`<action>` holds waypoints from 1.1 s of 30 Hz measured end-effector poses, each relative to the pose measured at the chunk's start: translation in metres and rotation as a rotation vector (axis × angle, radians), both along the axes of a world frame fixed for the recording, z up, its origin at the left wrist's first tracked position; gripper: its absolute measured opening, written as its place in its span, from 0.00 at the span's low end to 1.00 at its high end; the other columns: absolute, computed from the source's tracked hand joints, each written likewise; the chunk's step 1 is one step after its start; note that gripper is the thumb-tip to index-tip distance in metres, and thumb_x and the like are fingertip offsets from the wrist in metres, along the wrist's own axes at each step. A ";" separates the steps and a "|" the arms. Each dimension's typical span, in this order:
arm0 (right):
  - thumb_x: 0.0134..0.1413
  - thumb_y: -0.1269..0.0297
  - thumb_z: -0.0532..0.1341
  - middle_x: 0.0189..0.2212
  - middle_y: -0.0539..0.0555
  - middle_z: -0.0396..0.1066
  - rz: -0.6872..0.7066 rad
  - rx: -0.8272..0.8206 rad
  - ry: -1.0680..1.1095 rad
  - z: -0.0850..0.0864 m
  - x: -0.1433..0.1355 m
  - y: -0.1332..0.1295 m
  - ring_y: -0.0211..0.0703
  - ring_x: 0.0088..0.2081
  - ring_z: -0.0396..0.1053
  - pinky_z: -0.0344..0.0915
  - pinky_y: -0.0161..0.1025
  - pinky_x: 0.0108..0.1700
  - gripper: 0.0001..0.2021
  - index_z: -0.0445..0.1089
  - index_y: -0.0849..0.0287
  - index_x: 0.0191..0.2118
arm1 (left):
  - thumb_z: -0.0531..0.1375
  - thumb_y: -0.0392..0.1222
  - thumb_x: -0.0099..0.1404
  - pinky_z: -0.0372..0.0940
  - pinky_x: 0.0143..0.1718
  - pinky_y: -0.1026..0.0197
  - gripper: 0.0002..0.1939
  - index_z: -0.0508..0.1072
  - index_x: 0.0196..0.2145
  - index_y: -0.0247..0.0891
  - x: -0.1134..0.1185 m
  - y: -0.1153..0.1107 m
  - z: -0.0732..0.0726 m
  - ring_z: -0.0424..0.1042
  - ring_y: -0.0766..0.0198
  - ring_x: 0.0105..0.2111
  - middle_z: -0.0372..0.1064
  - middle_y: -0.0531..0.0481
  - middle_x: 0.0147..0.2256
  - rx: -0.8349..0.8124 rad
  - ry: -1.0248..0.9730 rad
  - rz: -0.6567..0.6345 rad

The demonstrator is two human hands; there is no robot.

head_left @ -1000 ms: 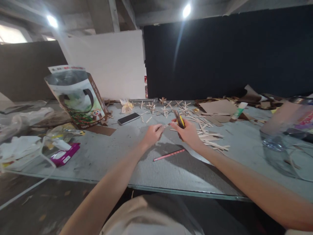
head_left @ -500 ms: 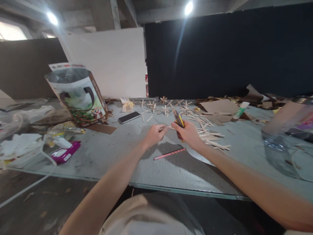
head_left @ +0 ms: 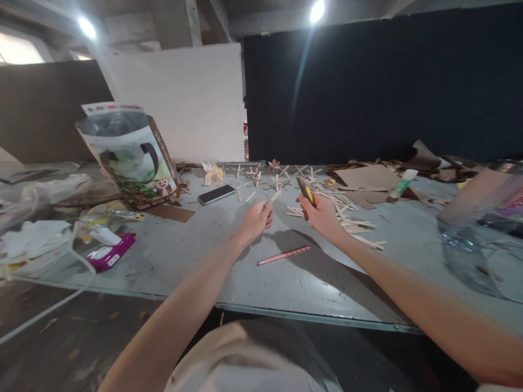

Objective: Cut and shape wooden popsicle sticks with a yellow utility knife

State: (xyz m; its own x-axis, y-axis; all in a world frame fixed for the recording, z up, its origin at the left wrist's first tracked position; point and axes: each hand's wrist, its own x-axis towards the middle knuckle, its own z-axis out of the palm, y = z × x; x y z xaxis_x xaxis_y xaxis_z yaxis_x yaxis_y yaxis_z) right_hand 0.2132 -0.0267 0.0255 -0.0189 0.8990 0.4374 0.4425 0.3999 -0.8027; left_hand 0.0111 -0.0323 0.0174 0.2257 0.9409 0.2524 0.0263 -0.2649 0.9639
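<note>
My left hand [head_left: 258, 219] pinches a small wooden stick [head_left: 277, 195], which points up and away to the right. To its right, my right hand [head_left: 318, 213] is closed around a yellow and black utility knife [head_left: 306, 194], its tip pointing up and away. The two hands are apart above the table. Beyond and beside them lie several loose wooden sticks [head_left: 359, 223] and star-like crossed sticks [head_left: 279, 181]. A red striped pencil [head_left: 283, 256] rests on the table nearer to me, below the hands.
On the grey table [head_left: 196, 272], a black phone [head_left: 216, 194] and a large printed bag [head_left: 134, 163] stand left of centre. A purple packet [head_left: 111, 252] is farther left. A glue stick [head_left: 403, 184], cardboard [head_left: 368, 178] and a clear plastic container [head_left: 466, 256] are right.
My hands have moved apart, the right one going right with the knife. My left hand has turned, and the stick in it now points up and away.
</note>
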 end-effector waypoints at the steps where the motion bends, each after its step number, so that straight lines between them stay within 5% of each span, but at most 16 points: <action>1: 0.66 0.54 0.57 0.20 0.49 0.65 -0.056 0.027 -0.167 0.000 0.004 0.004 0.44 0.25 0.63 0.53 0.39 0.29 0.13 0.66 0.54 0.31 | 0.54 0.54 0.75 0.49 0.21 0.66 0.20 0.60 0.27 0.42 -0.002 0.004 -0.001 0.52 0.71 0.16 0.53 0.60 0.19 0.021 0.000 0.063; 6: 0.70 0.64 0.56 0.37 0.61 0.75 -0.068 0.017 -0.728 -0.006 0.015 0.017 0.46 0.35 0.71 0.57 0.38 0.37 0.13 0.74 0.60 0.35 | 0.56 0.55 0.75 0.51 0.22 0.65 0.20 0.69 0.31 0.38 -0.012 0.020 -0.004 0.57 0.70 0.18 0.57 0.59 0.20 0.117 0.053 0.257; 14: 0.65 0.64 0.64 0.46 0.67 0.76 -0.092 -0.071 -0.830 -0.016 0.023 0.029 0.47 0.40 0.74 0.59 0.37 0.41 0.11 0.81 0.66 0.42 | 0.49 0.51 0.80 0.51 0.19 0.66 0.16 0.63 0.36 0.40 -0.011 0.020 -0.002 0.56 0.73 0.16 0.58 0.60 0.23 0.022 -0.063 0.307; 18: 0.63 0.63 0.65 0.36 0.66 0.77 -0.087 -0.111 -0.818 -0.011 0.025 0.031 0.47 0.34 0.71 0.57 0.38 0.35 0.11 0.79 0.66 0.33 | 0.48 0.42 0.80 0.52 0.20 0.66 0.08 0.65 0.45 0.40 -0.008 0.016 0.001 0.58 0.72 0.16 0.61 0.60 0.25 -0.001 -0.033 0.270; 23: 0.67 0.55 0.60 0.24 0.54 0.73 -0.029 -0.098 -0.697 0.004 0.018 0.018 0.41 0.25 0.65 0.54 0.37 0.29 0.16 0.74 0.60 0.31 | 0.48 0.38 0.79 0.53 0.21 0.66 0.11 0.63 0.55 0.40 -0.006 0.011 0.001 0.60 0.71 0.17 0.64 0.60 0.25 -0.023 0.019 0.229; 27: 0.62 0.47 0.61 0.19 0.49 0.69 0.204 -0.133 -0.200 0.013 0.004 -0.002 0.37 0.20 0.60 0.53 0.36 0.24 0.19 0.71 0.57 0.28 | 0.49 0.38 0.78 0.54 0.21 0.66 0.11 0.62 0.55 0.41 -0.004 0.010 -0.003 0.60 0.71 0.16 0.65 0.61 0.25 0.008 0.069 0.144; 33: 0.53 0.40 0.66 0.15 0.49 0.64 0.137 -0.156 0.061 0.010 -0.013 -0.018 0.35 0.18 0.56 0.51 0.36 0.21 0.25 0.67 0.56 0.21 | 0.49 0.39 0.78 0.55 0.22 0.65 0.05 0.63 0.48 0.41 -0.002 0.007 -0.007 0.59 0.71 0.17 0.66 0.59 0.26 0.080 0.133 0.050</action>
State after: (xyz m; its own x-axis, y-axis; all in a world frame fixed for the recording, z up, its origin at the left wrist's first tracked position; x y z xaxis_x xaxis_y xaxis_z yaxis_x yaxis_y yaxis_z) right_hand 0.2001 -0.0451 0.0352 -0.1234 0.9468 0.2974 0.3407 0.3218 -0.8834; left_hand 0.0094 -0.0257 0.0104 0.2154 0.9300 0.2978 0.1677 -0.3356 0.9270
